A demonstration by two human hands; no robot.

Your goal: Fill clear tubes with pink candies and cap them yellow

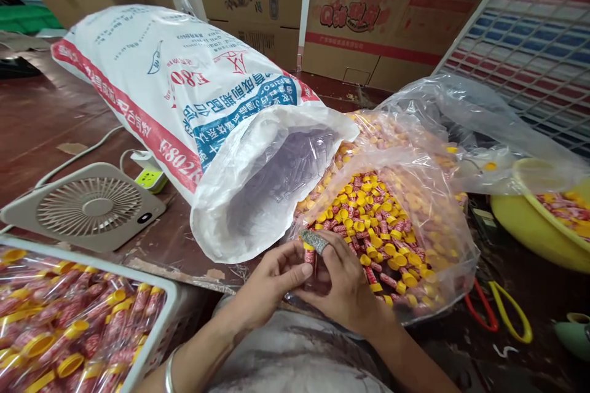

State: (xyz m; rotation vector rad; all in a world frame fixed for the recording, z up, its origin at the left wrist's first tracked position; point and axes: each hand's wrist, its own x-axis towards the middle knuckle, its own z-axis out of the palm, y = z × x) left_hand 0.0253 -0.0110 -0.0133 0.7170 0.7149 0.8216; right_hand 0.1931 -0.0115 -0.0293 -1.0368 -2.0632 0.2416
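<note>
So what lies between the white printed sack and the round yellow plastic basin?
In the head view, a clear plastic bag of red-and-yellow tubes lies there.

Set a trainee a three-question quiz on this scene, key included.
1. Multiple choice: what is the person's left grip holding?
a) a woven sack
b) a small yellow-capped tube
c) a looped cable

2. True or false: the large white sack's mouth is tied shut.

3. Fill in the gap: the grey covering is on a finger of the person's ____ grip.

Key
1. b
2. False; the large white sack lies with its mouth gaping open.
3. Right; the covering is on a finger of the right grip.
</note>
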